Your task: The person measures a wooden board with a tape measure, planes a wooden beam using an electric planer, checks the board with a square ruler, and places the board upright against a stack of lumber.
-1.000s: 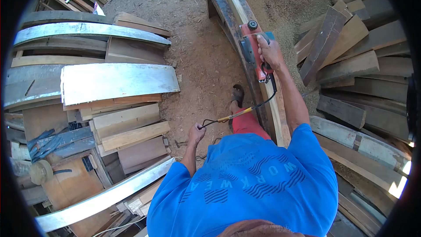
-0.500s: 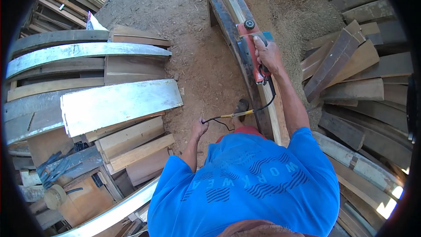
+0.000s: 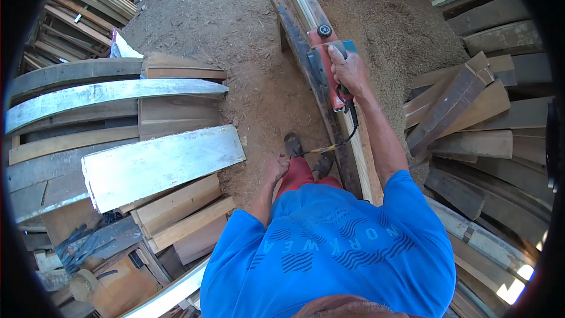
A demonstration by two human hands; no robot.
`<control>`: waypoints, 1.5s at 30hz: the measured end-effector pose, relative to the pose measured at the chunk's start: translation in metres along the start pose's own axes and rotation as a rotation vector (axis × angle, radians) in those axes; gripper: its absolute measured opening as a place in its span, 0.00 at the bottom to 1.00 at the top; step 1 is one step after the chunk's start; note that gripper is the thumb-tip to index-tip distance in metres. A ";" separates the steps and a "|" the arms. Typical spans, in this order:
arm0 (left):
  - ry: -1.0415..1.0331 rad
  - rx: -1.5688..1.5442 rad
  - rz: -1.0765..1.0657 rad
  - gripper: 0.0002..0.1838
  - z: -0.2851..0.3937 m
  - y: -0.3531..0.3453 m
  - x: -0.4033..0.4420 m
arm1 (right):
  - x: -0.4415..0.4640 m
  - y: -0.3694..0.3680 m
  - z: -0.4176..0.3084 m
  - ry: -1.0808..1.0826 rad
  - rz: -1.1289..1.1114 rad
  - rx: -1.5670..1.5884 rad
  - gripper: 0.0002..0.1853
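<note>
My right hand [image 3: 348, 73] is wrapped round the handle of a red electric planer [image 3: 327, 69] with a black knob at its front. The planer rests on a long pale wooden plank [image 3: 357, 162], which lies along a narrow dark bench [image 3: 292, 20]. From the planer's rear, a black power cord [image 3: 355, 126] with a yellow section loops back towards my left hand [image 3: 278, 168]. That hand is closed on the cord, low in front of my left leg. The planer's underside is hidden.
Stacked boards, one with a white face [image 3: 168, 162], lie on my left. More dark planks [image 3: 471, 153] are piled on the right. Wood shavings [image 3: 394, 47] cover the ground beside the bench. My shoes [image 3: 293, 145] stand left of the bench.
The planer and my right hand have shifted slightly forward and left in the view. My left hand has come closer to my leg, and the cord hangs slacker. Both shoes now show.
</note>
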State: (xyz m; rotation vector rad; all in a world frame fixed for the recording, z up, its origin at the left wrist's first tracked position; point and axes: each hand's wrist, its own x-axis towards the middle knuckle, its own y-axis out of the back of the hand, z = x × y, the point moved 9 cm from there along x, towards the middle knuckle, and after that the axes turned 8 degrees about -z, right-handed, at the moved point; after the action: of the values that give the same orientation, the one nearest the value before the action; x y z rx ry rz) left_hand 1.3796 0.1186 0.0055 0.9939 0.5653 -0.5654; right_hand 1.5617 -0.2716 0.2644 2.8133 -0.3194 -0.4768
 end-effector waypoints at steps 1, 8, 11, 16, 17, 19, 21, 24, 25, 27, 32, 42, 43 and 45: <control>0.028 -0.036 -0.063 0.27 0.001 -0.002 0.010 | 0.007 -0.001 -0.005 -0.006 -0.003 0.006 0.37; -0.028 -0.060 -0.180 0.29 0.056 0.020 0.092 | 0.068 -0.008 -0.028 -0.032 -0.003 0.006 0.32; -0.145 -0.074 -0.131 0.30 0.093 0.037 0.139 | 0.097 -0.008 -0.044 0.000 0.016 0.016 0.32; -0.245 -0.285 0.022 0.32 0.166 0.095 0.230 | 0.145 -0.011 -0.065 0.013 0.010 0.031 0.33; -0.249 -0.311 0.042 0.33 0.179 0.105 0.249 | 0.155 -0.011 -0.069 0.022 0.009 0.044 0.33; -0.256 -0.360 0.084 0.35 0.214 0.136 0.275 | 0.173 -0.012 -0.076 0.039 0.007 0.072 0.33; -0.252 -0.389 0.215 0.33 0.240 0.162 0.302 | 0.189 -0.012 -0.085 0.031 0.018 0.033 0.33; -0.220 -0.507 0.308 0.33 0.266 0.188 0.338 | 0.214 -0.015 -0.092 0.022 0.023 0.013 0.34; -0.206 -0.561 0.321 0.33 0.273 0.193 0.348 | 0.222 -0.015 -0.095 0.020 0.024 0.010 0.34; -0.143 -0.583 0.253 0.33 0.287 0.197 0.368 | 0.235 -0.017 -0.105 0.036 0.015 0.028 0.34; -0.071 -0.535 0.400 0.32 0.303 0.200 0.366 | 0.277 -0.022 -0.120 0.036 0.006 0.002 0.39; -0.053 -0.454 0.387 0.28 0.311 0.210 0.354 | 0.368 -0.026 -0.163 -0.017 -0.003 -0.083 0.38; -0.055 -0.451 0.390 0.28 0.311 0.208 0.355 | 0.375 -0.027 -0.167 -0.024 -0.006 -0.085 0.38; -0.057 -0.421 0.461 0.27 0.312 0.208 0.355 | 0.391 -0.028 -0.173 -0.026 -0.009 -0.080 0.37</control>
State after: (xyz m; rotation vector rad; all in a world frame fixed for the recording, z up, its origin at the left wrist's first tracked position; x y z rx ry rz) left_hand 1.8306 -0.1310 0.0287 0.6713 0.3645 -0.0561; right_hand 1.9874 -0.3076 0.3000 2.7343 -0.2862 -0.5163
